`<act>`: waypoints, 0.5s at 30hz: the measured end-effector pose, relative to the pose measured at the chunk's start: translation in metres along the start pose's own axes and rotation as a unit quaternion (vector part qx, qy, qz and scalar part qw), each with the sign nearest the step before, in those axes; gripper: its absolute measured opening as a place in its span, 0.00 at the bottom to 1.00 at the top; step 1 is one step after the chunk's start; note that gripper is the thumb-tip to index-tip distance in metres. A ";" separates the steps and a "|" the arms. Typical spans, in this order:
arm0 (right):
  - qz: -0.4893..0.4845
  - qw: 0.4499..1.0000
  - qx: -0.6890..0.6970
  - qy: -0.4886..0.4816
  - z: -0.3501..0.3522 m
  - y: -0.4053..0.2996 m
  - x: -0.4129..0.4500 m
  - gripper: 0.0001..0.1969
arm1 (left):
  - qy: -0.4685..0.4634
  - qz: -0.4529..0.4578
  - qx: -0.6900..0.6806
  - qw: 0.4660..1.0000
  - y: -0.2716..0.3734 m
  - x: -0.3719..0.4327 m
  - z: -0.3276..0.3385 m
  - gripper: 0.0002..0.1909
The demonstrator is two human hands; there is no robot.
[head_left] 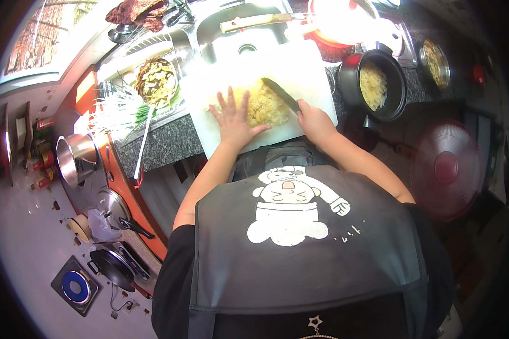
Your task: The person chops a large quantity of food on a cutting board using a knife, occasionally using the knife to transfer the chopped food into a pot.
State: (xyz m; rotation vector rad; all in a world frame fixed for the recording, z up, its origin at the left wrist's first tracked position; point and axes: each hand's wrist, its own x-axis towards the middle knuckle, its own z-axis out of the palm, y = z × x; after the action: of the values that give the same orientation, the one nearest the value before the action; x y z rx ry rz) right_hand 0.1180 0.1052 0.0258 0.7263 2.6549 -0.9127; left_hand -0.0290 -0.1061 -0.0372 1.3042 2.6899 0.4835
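A white cutting board [208, 132] lies before me at the counter's edge, its far part washed out by glare. On it is a heap of finely chopped pale yellow food [268, 109], whose kind I cannot tell. My left hand [234, 123] rests spread at the heap's left side, fingers apart and thumb toward the near edge. In my right hand [317, 122] is the handle of a kitchen knife [281, 94]. Its dark blade slants up and left across the heap's right side.
A black pot [351, 80] right of the board holds similar pale food. Beyond the board is a sink [208, 19] with a wooden-handled utensil [254, 22] across it. At left, a long-handled strainer [147, 127] of sliced food overhangs the granite counter [169, 142] beside green onions [127, 111].
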 end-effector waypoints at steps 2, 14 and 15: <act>-0.008 1.000 0.000 0.019 -0.016 -0.005 -0.001 0.08 | 0.037 -0.103 0.029 0.994 -0.024 0.001 -0.001 0.67; 0.006 0.998 0.018 0.057 0.006 0.014 0.003 0.10 | -0.004 -0.026 -0.138 0.990 -0.025 0.006 0.010 0.74; 0.013 0.998 0.033 0.043 0.001 0.010 0.003 0.10 | 0.022 -0.044 -0.101 0.994 -0.019 0.000 0.006 0.70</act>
State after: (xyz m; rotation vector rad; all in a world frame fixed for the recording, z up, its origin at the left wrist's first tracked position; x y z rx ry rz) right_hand 0.1210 0.1121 0.0191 0.8307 2.6932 -0.9873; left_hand -0.0416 -0.1160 -0.0495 1.1280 2.6377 0.7582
